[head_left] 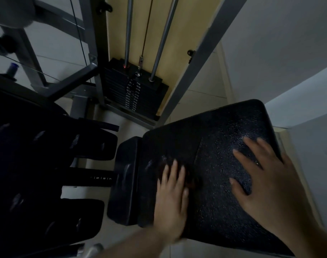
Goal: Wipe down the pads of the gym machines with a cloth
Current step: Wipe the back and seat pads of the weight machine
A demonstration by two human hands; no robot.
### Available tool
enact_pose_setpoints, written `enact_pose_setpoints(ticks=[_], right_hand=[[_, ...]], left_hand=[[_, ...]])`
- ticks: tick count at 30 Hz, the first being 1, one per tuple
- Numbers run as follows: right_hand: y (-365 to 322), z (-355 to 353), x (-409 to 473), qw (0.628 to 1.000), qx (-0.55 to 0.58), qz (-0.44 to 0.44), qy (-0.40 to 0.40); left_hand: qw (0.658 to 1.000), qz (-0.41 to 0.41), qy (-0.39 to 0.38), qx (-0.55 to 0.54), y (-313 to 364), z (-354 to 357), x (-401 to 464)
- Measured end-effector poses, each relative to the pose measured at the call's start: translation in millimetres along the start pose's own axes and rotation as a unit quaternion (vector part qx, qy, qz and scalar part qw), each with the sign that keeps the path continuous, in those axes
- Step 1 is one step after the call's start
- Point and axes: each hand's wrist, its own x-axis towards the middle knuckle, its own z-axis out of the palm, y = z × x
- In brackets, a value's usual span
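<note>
A large black textured pad (pixel 220 138) fills the lower right, tilted, with a wet sheen on its right part. My left hand (pixel 172 200) lies on the pad's left part and presses down on a dark, crumpled cloth (pixel 192 180), which mostly hides under the fingers. My right hand (pixel 267 181) rests flat on the right part of the pad, fingers spread, with nothing in it. A smaller black pad (pixel 125 181) adjoins the large one on its left side.
A black weight stack (pixel 134 90) with two chrome guide rods (pixel 161 40) stands in a grey frame behind the pad. More black pads (pixel 95 144) and a numbered adjustment post (pixel 92 177) lie to the left. A pale wall (pixel 289 43) rises on the right.
</note>
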Motion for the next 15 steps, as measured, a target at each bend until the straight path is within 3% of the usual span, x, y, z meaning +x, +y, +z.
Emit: enact_pose_setpoints(ticks=[4, 7, 11, 15], right_hand=[[1.5, 0.3, 0.1, 1.0, 0.004, -0.003, 0.004], [2.5, 0.8, 0.5, 1.0, -0.002, -0.009, 0.013], [1.7, 2.0, 0.2, 1.0, -0.006, -0.01, 0.019], [0.4, 1.5, 1.0, 1.0, -0.007, -0.009, 0.023]], left_hand=[[0.993, -0.111, 0.014, 0.031, -8.0, -10.3, 133.0], [0.993, -0.115, 0.003, 0.027, -18.5, -16.2, 156.9], [0.999, -0.04, 0.006, -0.026, -28.2, -8.6, 43.5], [0.999, 0.036, 0.001, 0.014, -37.2, 3.0, -65.9]])
